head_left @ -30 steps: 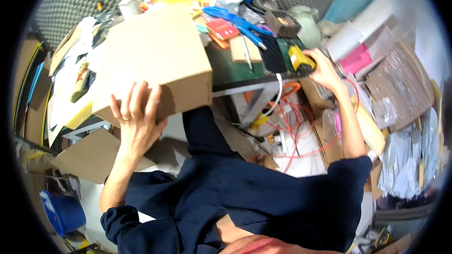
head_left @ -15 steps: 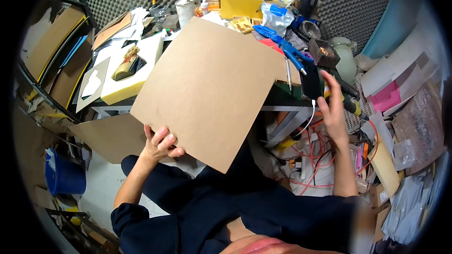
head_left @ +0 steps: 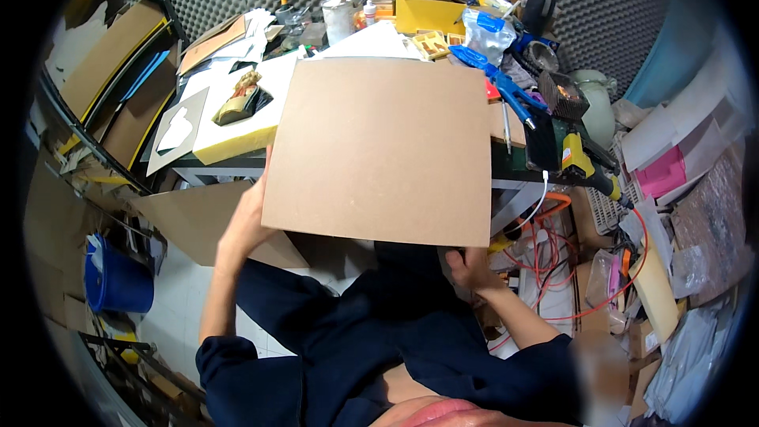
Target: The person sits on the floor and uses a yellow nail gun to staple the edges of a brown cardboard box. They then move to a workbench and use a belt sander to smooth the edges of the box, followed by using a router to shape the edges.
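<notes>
A flat, roughly square brown board [head_left: 379,150] is held up in front of me, hiding part of the workbench edge. My left hand [head_left: 247,217] is closed on its left edge, the fingers partly behind it. Just below the board's near right corner is my right hand [head_left: 473,269], its thumb in sight and its other fingers hidden by the board. Whether it grips the board I cannot tell. Beyond the board's right side, a blue pistol-shaped tool [head_left: 510,95] and a slim silver pen-like tool [head_left: 507,128] lie on the bench.
A painted figurine [head_left: 239,100] lies on a pale foam block [head_left: 273,115] at the left. A second brown board [head_left: 205,221] leans below the bench. At the right are a yellow-and-black power tool [head_left: 579,156] and tangled red cables [head_left: 540,257]. A blue bucket [head_left: 118,277] stands lower left.
The board has turned from a slant to nearly square-on and tipped flatter. My left hand has slid up its left edge. My right hand has come down from beside the bench to the board's near right corner.
</notes>
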{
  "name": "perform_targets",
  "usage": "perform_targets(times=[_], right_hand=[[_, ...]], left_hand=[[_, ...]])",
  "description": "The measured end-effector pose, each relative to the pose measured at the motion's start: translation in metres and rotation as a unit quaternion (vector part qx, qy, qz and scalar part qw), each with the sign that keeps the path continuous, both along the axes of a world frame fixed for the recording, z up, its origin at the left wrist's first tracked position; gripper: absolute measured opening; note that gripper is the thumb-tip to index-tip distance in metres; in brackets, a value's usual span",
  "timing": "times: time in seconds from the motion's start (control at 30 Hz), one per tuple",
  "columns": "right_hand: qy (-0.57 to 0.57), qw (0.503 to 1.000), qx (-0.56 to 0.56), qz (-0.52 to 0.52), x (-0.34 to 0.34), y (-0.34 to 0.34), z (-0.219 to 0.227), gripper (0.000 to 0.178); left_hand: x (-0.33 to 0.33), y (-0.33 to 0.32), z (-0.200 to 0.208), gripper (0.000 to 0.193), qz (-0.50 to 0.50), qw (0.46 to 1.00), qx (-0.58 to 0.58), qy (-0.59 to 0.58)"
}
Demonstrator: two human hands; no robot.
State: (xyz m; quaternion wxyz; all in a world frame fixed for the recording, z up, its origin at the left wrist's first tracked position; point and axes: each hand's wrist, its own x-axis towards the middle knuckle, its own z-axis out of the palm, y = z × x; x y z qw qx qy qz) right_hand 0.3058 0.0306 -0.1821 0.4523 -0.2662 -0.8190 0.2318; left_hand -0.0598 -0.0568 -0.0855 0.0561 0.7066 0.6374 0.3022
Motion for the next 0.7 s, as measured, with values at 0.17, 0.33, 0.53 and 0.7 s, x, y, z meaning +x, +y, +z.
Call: perform_targets(times=[0.17,0.33,0.53,0.7], right_hand=[[-0.080,0.996,-0.006,-0.037,-0.024,-0.034,-0.031,0.035],[0.072,0.997,-0.015,-0.014,-0.083,-0.061,-0.057,0.090],[0.067,0.993,0.094,0.014,-0.116,-0.080,-0.026,0.090],[0.031,0.992,0.117,0.022,-0.132,-0.071,0.017,0.077]], left_hand=[[-0.008,0.013,0.054,0.070,-0.093,0.931,-0.059,-0.349],[-0.007,0.066,0.103,0.065,-0.082,0.969,-0.095,-0.211],[-0.026,0.148,0.127,0.055,-0.139,0.985,-0.093,-0.051],[-0.024,0.200,0.119,0.036,-0.096,0.993,-0.047,0.043]])
